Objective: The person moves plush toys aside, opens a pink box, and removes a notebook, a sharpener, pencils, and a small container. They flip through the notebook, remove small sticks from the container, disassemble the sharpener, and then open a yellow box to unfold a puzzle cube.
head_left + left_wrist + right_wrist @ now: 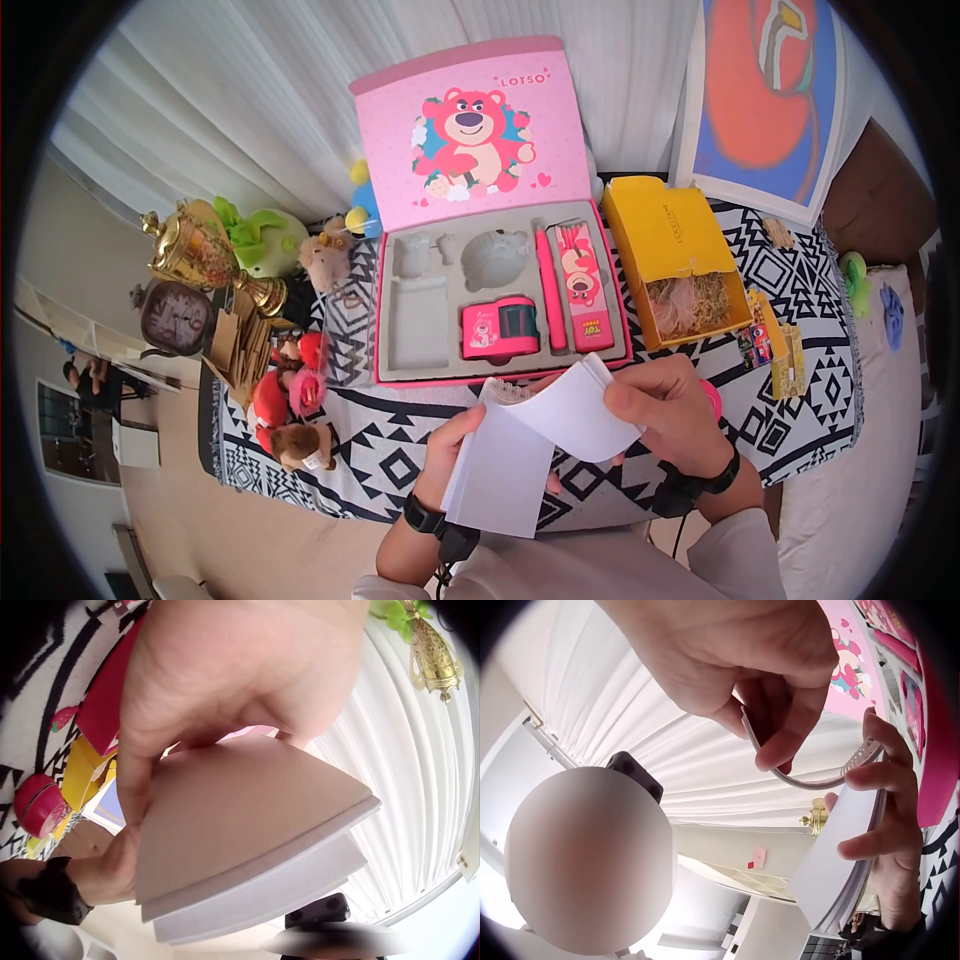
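Observation:
A spiral-bound notebook with blank white pages (500, 470) is held over the table's front edge. My left hand (446, 462) grips its bound body from the left; in the left wrist view that hand (240, 675) covers the top of the notebook's plain back (247, 817). My right hand (680, 415) pinches a bent-over stack of pages (585, 410) between thumb and fingers. In the right wrist view the right hand (742, 667) holds the curved sheets (802, 782), and the left hand's fingers spread along the other pages (836, 862).
Behind the notebook stands an open pink box (470, 130) with a sharpener (500, 328), a pen and a pencil pack in its grey tray. A yellow box (670, 230) is at right. Plush toys (300, 445), a gold trophy (190, 245) and a clock (178, 316) stand at left.

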Available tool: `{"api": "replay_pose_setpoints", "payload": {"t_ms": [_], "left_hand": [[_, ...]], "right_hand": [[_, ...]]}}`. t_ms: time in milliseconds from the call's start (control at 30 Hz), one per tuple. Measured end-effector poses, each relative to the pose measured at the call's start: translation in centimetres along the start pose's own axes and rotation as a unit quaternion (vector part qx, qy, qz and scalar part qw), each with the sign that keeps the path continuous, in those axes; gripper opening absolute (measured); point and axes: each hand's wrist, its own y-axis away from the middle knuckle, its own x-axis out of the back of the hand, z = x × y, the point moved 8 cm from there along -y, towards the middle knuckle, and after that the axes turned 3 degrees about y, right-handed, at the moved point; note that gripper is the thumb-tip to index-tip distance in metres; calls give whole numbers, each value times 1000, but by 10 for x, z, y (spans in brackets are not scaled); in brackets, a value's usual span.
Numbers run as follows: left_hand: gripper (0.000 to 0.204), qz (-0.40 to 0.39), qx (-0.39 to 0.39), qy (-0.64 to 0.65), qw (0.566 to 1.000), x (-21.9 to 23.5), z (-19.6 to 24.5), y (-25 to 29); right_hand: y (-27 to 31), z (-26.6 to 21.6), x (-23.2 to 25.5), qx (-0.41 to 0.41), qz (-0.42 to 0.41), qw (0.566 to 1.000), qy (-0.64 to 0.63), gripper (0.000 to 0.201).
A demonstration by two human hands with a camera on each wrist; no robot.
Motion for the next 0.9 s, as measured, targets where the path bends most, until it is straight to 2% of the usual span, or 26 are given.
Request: {"api": "replay_pose_setpoints", "payload": {"t_ms": [33, 67, 133, 200, 267, 333, 467, 500, 567, 633, 667, 733, 767, 833, 867, 900], "left_hand": [[78, 35, -19, 36, 999, -6, 0, -1], [78, 34, -19, 36, 999, -12, 0, -3], [82, -2, -6, -51, 999, -26, 1, -6], [82, 2, -21, -40, 999, -31, -1, -9], [83, 7, -37, -28, 999, -28, 0, -8], [84, -13, 22, -30, 999, -23, -8, -3], [86, -2, 21, -15, 1000, -25, -10, -3], [86, 14, 7, -36, 999, -24, -7, -2], [86, 28, -7, -60, 998, -25, -3, -4], [76, 115, 1, 43, 992, -12, -6, -4], [76, 116, 3, 43, 992, -11, -6, -3], [73, 171, -33, 88, 981, 1, -2, 3], [73, 171, -35, 88, 981, 7, -1, 7], [86, 238, -66, -35, 968, 27, 9, 17], [86, 238, -65, -35, 968, 29, 9, 15], [83, 94, -25, 7, 995, 8, 1, 3]], "right_hand": [[-1, 1, 2, 5, 3, 999, -41, 25], [-2, 2, 4, 11, 6, 997, -82, 25], [-4, -1, 9, 23, 9, 994, -108, 25], [-5, -2, 13, 33, 12, 990, -136, 26], [-5, 2, 8, 11, -29, 983, -182, 27], [-3, 4, 5, 14, -38, 981, -187, 27], [-2, 0, -2, 1, -65, 972, -224, 27], [-1, 4, 0, -1, -66, 972, -224, 27], [1, 3, 1, 67, -95, 990, -80, 25], [2, 3, -6, 48, -99, 990, -88, 25], [2, 5, -10, 29, -103, 990, -96, 24], [1, 4, -7, 29, -97, 986, -132, 25], [0, 3, -6, 32, -92, 981, -166, 26], [0, -2, -8, 50, -93, 985, -137, 27], [1, -5, -9, 66, -93, 988, -108, 28], [1, -6, -9, 66, -93, 988, -108, 28]]}}
